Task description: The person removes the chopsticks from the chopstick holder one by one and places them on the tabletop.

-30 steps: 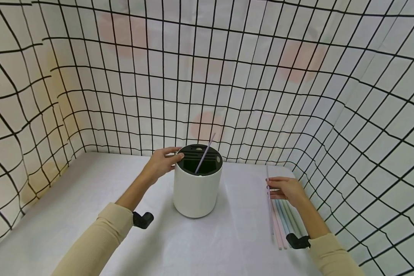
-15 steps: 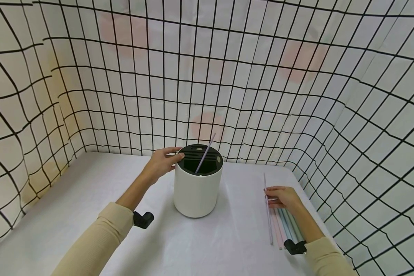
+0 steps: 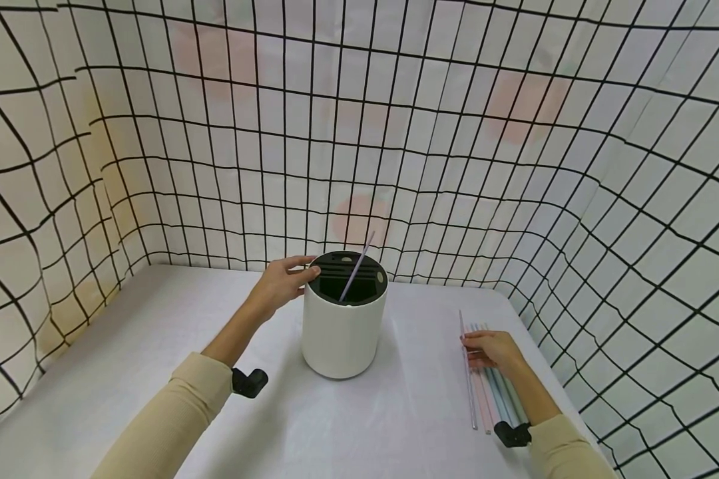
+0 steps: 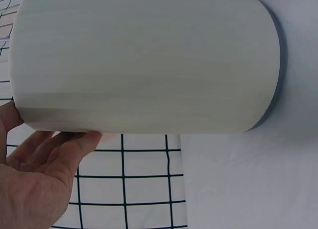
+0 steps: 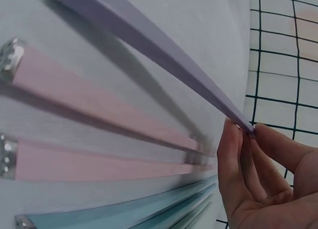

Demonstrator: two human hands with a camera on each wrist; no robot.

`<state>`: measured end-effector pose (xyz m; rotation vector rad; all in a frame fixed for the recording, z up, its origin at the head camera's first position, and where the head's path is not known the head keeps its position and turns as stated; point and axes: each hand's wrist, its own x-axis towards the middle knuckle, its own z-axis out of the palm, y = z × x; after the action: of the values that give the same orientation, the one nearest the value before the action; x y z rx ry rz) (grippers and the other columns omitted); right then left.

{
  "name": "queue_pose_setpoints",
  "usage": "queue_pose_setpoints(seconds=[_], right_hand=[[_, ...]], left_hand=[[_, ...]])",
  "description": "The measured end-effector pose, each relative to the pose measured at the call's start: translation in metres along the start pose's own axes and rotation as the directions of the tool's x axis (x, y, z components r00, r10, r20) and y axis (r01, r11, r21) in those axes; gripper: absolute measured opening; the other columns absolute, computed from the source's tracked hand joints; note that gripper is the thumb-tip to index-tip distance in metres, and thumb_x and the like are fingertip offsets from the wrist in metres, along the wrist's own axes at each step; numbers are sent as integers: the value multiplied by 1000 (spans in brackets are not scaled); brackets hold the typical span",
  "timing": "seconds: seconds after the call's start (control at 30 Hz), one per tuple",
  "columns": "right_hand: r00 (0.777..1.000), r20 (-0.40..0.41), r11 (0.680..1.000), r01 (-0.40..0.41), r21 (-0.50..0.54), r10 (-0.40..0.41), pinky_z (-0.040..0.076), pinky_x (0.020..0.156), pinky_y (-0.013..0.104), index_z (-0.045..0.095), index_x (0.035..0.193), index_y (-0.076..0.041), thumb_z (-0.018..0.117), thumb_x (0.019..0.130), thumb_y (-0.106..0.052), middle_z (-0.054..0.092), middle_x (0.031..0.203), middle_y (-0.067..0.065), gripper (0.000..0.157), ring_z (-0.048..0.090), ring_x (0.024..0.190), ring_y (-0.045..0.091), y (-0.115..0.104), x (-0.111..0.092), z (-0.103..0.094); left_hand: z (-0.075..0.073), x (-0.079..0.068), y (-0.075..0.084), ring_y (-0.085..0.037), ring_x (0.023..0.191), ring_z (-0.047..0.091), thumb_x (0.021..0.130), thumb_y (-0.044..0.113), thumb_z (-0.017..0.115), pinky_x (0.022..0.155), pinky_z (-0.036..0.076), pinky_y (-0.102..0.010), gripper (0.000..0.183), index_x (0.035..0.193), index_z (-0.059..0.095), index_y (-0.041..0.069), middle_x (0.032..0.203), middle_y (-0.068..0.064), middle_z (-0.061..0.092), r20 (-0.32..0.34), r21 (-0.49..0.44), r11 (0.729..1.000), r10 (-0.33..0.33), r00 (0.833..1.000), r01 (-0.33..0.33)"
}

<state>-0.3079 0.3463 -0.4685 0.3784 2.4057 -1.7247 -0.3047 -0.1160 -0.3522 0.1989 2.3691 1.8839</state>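
Note:
A white cylindrical utensil holder with a black slotted top stands upright on the table. One purple chopstick leans in its opening. My left hand holds the holder at its upper left, thumb on the rim; in the left wrist view the fingers touch the side wall. At the right, my right hand pinches a second purple chopstick between thumb and fingers, just above the cloth. Beneath and beside that hand lie pink chopsticks with silver ends, then blue chopsticks and green ones.
White cloth covers the table. Black wire grid panels rise at the back and on both sides, the right one close to my right forearm. A black wrist mount sits on each wrist.
My right hand has come nearer to me and lower with the purple chopstick, over the row of chopsticks. The left hand and the utensil holder have stayed put.

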Motion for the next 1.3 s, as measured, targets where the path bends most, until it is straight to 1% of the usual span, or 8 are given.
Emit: queue_pose_setpoints(seconds=[0.13, 0.23, 0.33, 0.47, 0.9, 1.0, 1.17, 1.3], right_hand=[[1000, -23, 998, 17, -57, -18, 66, 64, 32, 61, 124, 17, 72, 94, -8, 75, 84, 7, 40, 72, 68, 16, 3, 0, -1], [999, -42, 996, 19, -88, -22, 65, 62, 31, 61, 124, 16, 72, 94, -8, 75, 85, 8, 39, 71, 67, 15, 5, 1, -2], [999, -50, 995, 14, -98, -18, 64, 60, 29, 63, 121, 15, 72, 93, -8, 74, 83, 7, 37, 70, 65, 14, 7, 2, -1], [999, -36, 993, 31, -111, -35, 64, 59, 28, 62, 122, 15, 70, 94, -8, 73, 81, 6, 37, 70, 64, 14, 10, 1, -1], [998, -35, 987, 52, -154, -58, 62, 55, 29, 64, 118, 16, 71, 93, -6, 71, 75, 6, 34, 67, 60, 14, 11, 0, 2], [996, -35, 984, 71, -166, -78, 62, 56, 29, 64, 118, 17, 70, 93, -6, 72, 77, 8, 34, 67, 61, 14, 11, -2, 3], [991, -65, 980, 101, -171, -113, 62, 59, 29, 65, 115, 16, 69, 94, -4, 73, 81, 11, 30, 68, 63, 14, 11, -4, 1], [986, -74, 973, 130, -190, -147, 62, 61, 30, 65, 115, 15, 69, 95, -6, 74, 87, 14, 29, 69, 67, 16, 5, -7, 0]], left_hand=[[0, 0, 0, -30, 137, 54, 102, 33, 63, 110, 51, -44, 53, 151, 50, 15, 148, -15, 55, -1, -2, 1000, -3, 1000, 3], [0, 0, 0, -30, 138, 54, 102, 33, 63, 110, 51, -44, 53, 151, 51, 16, 147, -15, 56, -3, -5, 1000, -6, 1000, 6], [0, 0, 0, -30, 138, 54, 102, 33, 63, 110, 51, -44, 53, 151, 51, 16, 147, -15, 56, -4, -4, 1000, -6, 1000, 6], [0, 0, 0, -29, 138, 54, 102, 33, 63, 111, 51, -44, 53, 151, 51, 16, 148, -15, 56, -4, -3, 1000, -8, 1000, 8], [0, -1, 1, -29, 136, 55, 103, 31, 62, 111, 51, -44, 51, 150, 51, 16, 145, -14, 58, -12, -1, 1000, -2, 1000, 2], [1, -1, 1, -29, 137, 55, 103, 30, 62, 111, 51, -44, 50, 150, 51, 15, 144, -14, 60, -15, -1, 1000, -5, 1000, 5], [1, -1, 0, -29, 138, 54, 104, 31, 61, 111, 50, -44, 51, 151, 50, 15, 145, -14, 59, -11, 5, 1000, -8, 1000, 8], [1, -1, 1, -28, 138, 54, 103, 31, 61, 111, 51, -44, 51, 151, 50, 16, 144, -13, 59, -14, 7, 1000, -9, 1000, 9]])
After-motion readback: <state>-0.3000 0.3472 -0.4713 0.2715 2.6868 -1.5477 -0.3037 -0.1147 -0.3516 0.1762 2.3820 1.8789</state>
